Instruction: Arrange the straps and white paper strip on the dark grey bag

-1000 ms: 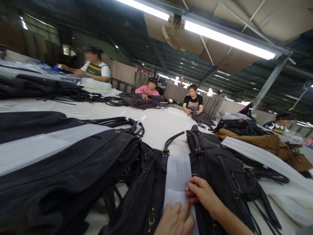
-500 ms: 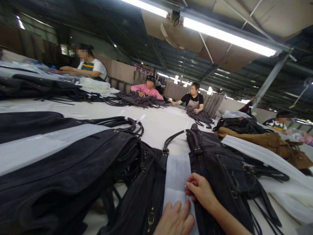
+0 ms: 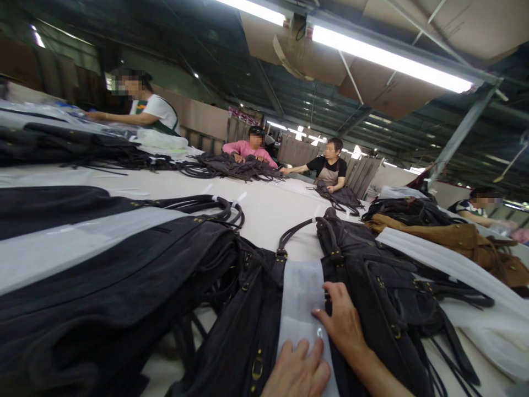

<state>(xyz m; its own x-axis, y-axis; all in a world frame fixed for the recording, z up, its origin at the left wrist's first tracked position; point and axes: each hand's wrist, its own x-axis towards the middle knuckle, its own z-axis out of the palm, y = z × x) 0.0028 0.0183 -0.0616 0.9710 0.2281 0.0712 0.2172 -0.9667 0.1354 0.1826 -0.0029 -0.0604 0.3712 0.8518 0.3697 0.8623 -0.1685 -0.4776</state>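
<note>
A dark suede bag (image 3: 252, 309) lies flat in front of me with a white fabric strip (image 3: 301, 292) laid along its middle. My left hand (image 3: 295, 372) rests flat on the near end of that strip, fingers spread. My right hand (image 3: 343, 320) lies on the strip's right edge, fingers extended over the strip and the dark strap (image 3: 330, 264) beside it. A small shiny thing (image 3: 319, 332) sits by my right thumb; I cannot tell what it is. Neither hand grips anything that I can see.
More dark bags (image 3: 103, 264) with white strips are stacked to the left and a dark bag (image 3: 372, 259) to the right, beside a tan bag (image 3: 454, 237). Strap piles (image 3: 231, 165) lie across the white table (image 3: 264, 204). Several other people (image 3: 330, 165) work at the far side.
My right hand has uncurled from a loose fist and slid slightly right onto the strip's edge. My left hand has stayed put. The far people have shifted their arms.
</note>
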